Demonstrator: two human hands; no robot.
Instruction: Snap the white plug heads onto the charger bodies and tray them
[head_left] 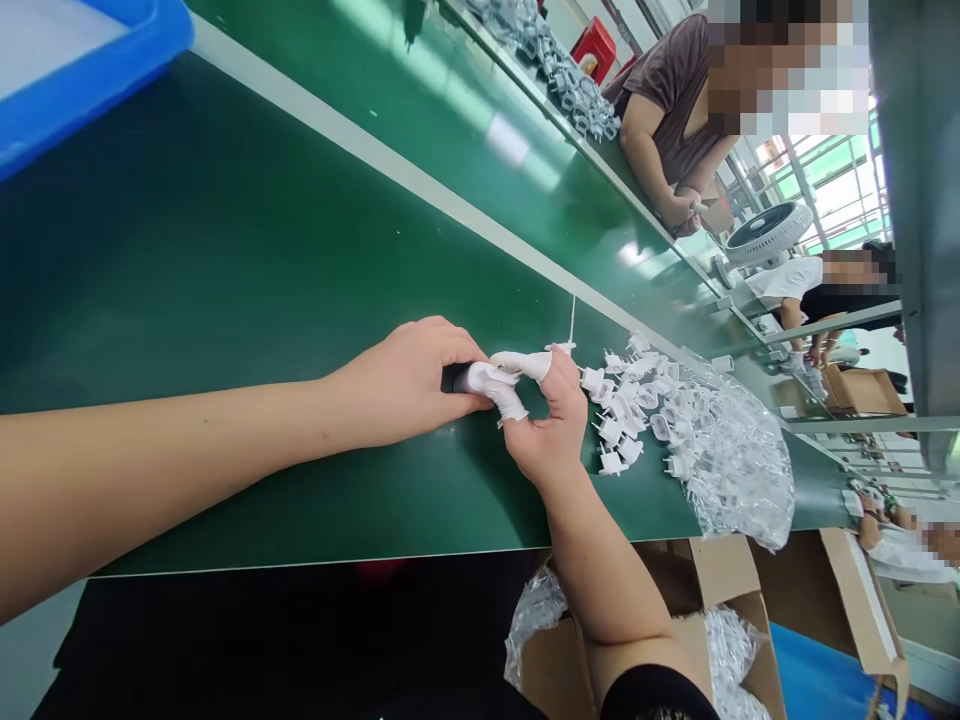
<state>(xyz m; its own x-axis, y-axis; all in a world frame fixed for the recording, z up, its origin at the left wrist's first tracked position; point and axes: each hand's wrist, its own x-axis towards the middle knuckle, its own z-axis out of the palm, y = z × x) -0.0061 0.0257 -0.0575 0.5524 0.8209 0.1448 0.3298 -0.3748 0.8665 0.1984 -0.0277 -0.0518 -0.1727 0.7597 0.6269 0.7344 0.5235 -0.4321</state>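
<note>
My left hand (pixel 416 380) is closed, thumb and fingers pinching a small white plastic piece (pixel 471 378) above the green work surface. My right hand (pixel 551 415) meets it from the right. White wrapping covers its thumb and forefinger, whose tips press together at the same piece. Fingers hide most of the piece, so its full shape does not show. Just right of my right hand lies a loose heap of white plug parts with metal pins (pixel 619 410). A thin white stick-like piece (pixel 573 320) stands up behind the hand.
A clear plastic bag (pixel 739 460) with white parts lies beyond the heap. A blue tray (pixel 161 40) sits at upper left. Open cardboard boxes (pixel 724 570) stand below the table's front edge. Across the bench, a person (pixel 667 120) works near grey parts (pixel 570 90) and a fan (pixel 769 232).
</note>
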